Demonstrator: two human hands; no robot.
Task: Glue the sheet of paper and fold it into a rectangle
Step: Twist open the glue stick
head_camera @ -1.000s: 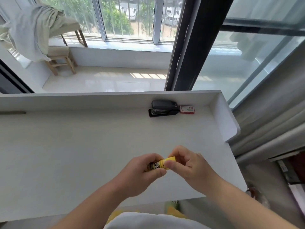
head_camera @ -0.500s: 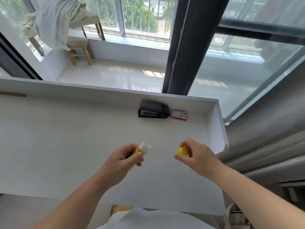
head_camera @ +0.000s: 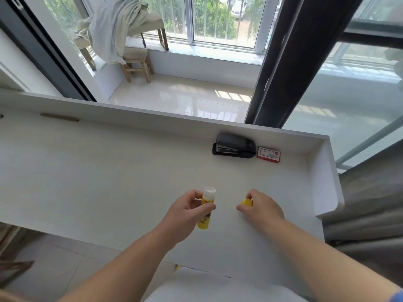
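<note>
white laminate desk (head_camera: 109, 171) with a raised rim along its back and right side fills the middle of the view, seen from above. beyond it, at twelve o'clock, sliding glass doors open onto a tiled balcony, where a wooden stool (head_camera: 135, 64) draped with pale cloth stands at about eleven o'clock. grey curtain (head_camera: 370, 214) hangs at three o'clock, just past the desk's right rim.

two bare forearms reach in from six o'clock over the desk's near edge. the left hand (head_camera: 187, 212) grips a yellow glue stick (head_camera: 207, 209) around its middle, fingers and thumb curled round the tube, which stands nearly upright with its white, uncapped tip pointing toward twelve o'clock. the right hand (head_camera: 261, 209), at about three o'clock from the left and apart from it, pinches the yellow cap (head_camera: 246, 202) between thumb and fingertips.

at one o'clock from the hands, against the desk's back rim, lies a black stapler (head_camera: 234, 146), and just beside it on the right a small red and white box of staples (head_camera: 268, 154).

the sheet of paper cannot be made out on the white desk.
</note>
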